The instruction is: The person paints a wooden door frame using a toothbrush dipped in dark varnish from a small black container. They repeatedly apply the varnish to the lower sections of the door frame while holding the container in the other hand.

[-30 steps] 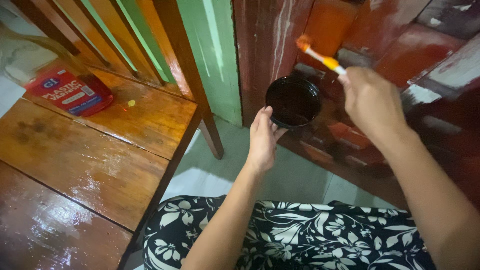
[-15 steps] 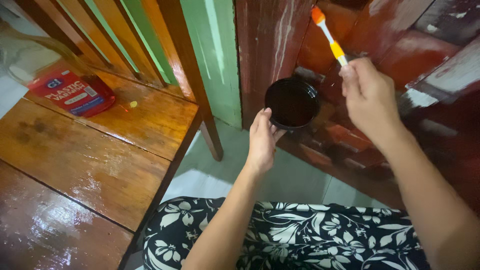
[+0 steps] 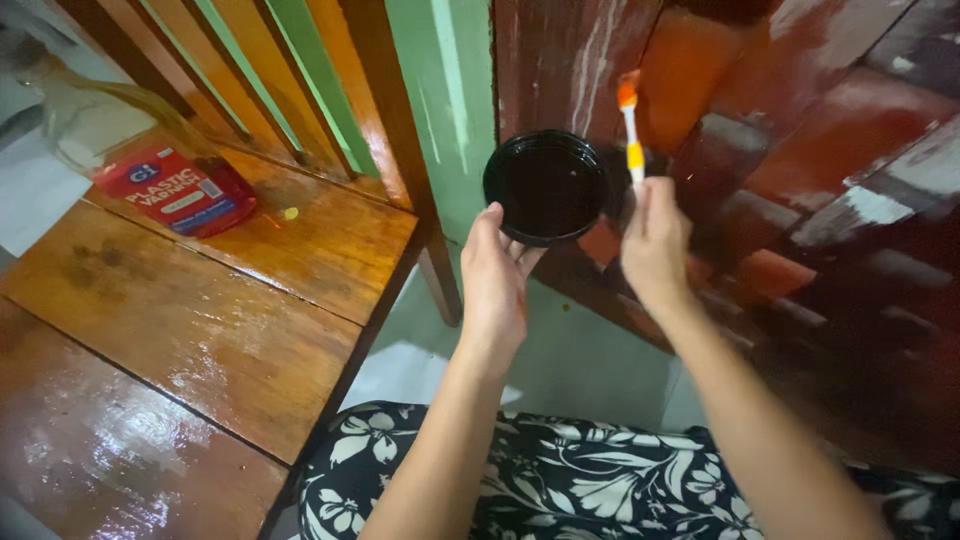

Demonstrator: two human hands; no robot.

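My left hand (image 3: 494, 275) holds a round black bowl (image 3: 546, 187) of dark liquid by its near rim, raised in front of a red-brown wooden panel (image 3: 800, 150). My right hand (image 3: 655, 245) grips a small brush (image 3: 629, 125) with a white and orange handle, upright just right of the bowl. Its orange-stained bristles touch the panel's surface above the bowl's rim.
A glossy varnished wooden bench or chair seat (image 3: 200, 330) fills the left side. A clear bottle with a red label (image 3: 175, 190) lies on it near the slatted back (image 3: 250, 70). A green wall strip (image 3: 445, 90) and pale floor tiles (image 3: 560, 350) lie between. My floral-patterned lap (image 3: 560, 480) is below.
My right hand has swung the brush left and closer to the bowl, from the panel's upper middle to beside the bowl's rim. My left hand lifted the bowl slightly.
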